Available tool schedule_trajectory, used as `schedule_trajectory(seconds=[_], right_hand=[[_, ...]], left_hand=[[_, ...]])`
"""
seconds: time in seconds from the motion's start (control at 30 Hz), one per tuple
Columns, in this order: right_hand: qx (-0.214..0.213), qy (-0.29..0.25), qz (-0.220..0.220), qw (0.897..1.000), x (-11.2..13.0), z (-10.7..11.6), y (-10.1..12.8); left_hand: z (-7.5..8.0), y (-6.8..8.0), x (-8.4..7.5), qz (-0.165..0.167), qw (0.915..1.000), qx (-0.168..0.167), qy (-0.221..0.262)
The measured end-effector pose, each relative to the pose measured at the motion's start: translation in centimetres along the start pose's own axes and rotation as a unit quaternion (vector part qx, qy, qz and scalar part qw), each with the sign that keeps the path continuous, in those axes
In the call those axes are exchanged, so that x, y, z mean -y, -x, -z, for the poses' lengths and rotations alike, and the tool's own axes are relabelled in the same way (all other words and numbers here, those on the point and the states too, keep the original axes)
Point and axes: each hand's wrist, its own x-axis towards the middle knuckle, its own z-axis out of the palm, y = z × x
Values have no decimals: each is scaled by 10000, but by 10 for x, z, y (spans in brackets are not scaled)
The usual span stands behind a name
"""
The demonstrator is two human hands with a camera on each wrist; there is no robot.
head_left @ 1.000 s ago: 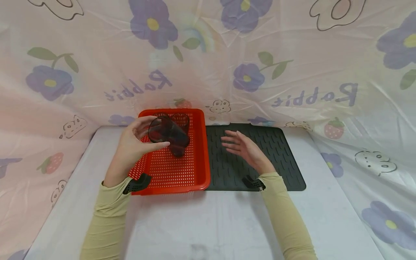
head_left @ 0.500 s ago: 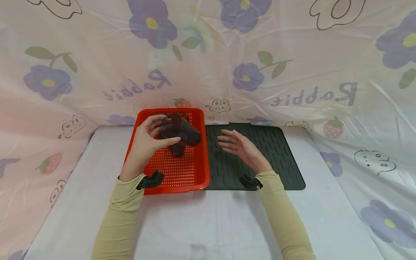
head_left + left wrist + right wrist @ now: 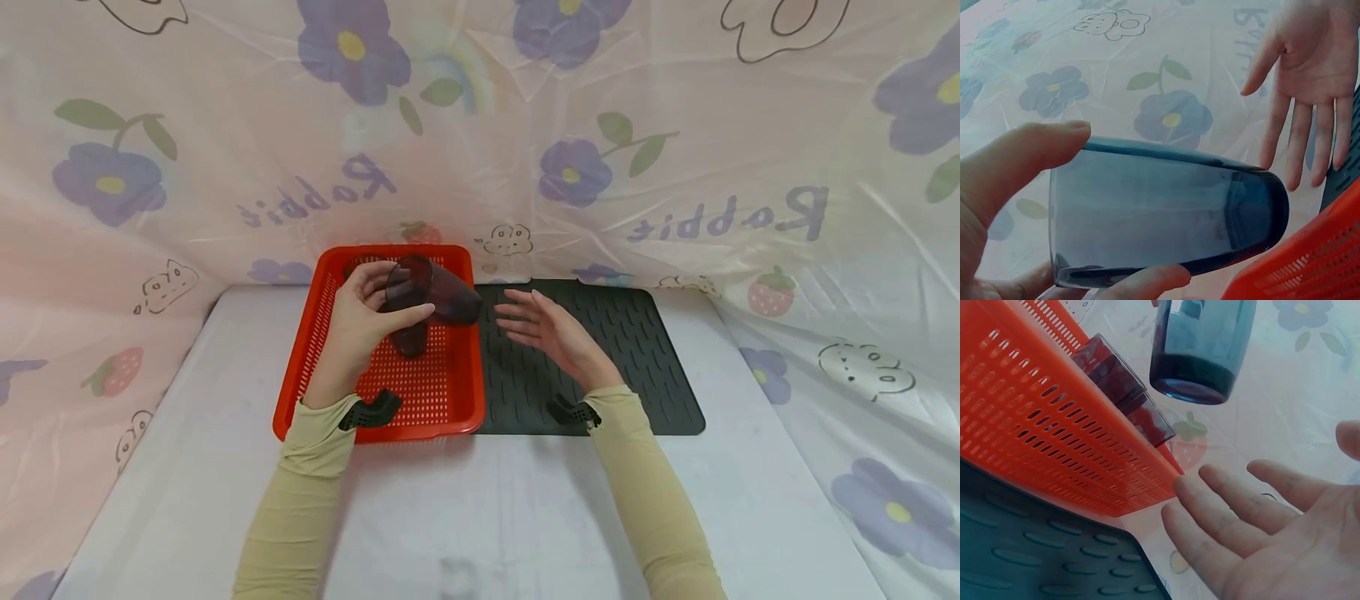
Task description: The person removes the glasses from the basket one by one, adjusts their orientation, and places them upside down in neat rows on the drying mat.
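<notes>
My left hand (image 3: 352,325) pinches a dark tinted drinking glass (image 3: 442,296) near its rim, thumb on one side and fingers on the other. The glass lies tilted in the air over the red basket (image 3: 480,392), its thick base toward the right. In the left wrist view the glass (image 3: 1166,212) looks bluish and see-through. My right hand (image 3: 555,333) hovers above the dark drying mat (image 3: 622,358), palm turned to the glass, fingers straight and holding nothing. Below the held glass, another dark glass (image 3: 409,342) lies in the basket. More glasses (image 3: 1125,387) show over the basket's side in the right wrist view.
The basket and the ridged mat lie side by side on a white table (image 3: 480,517). A patterned cloth (image 3: 465,167) with flowers and rabbits hangs behind them and along both sides.
My left hand has carried the glass to the right, from over the basket's left part to its right edge. My right hand has shifted slightly left, still extended.
</notes>
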Motion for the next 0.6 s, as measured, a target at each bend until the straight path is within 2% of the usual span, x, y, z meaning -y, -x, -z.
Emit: schedule_trajectory(seconds=[0.27,0.6], right_hand=[[-26,-75,-48,10000,4,-3,-5],[-141,-347,-131,9992,1,-8,-9]], left_hand=[[-10,-2,1,88,9999,-41,35],[-20,-3,5,295,9981,75,532]])
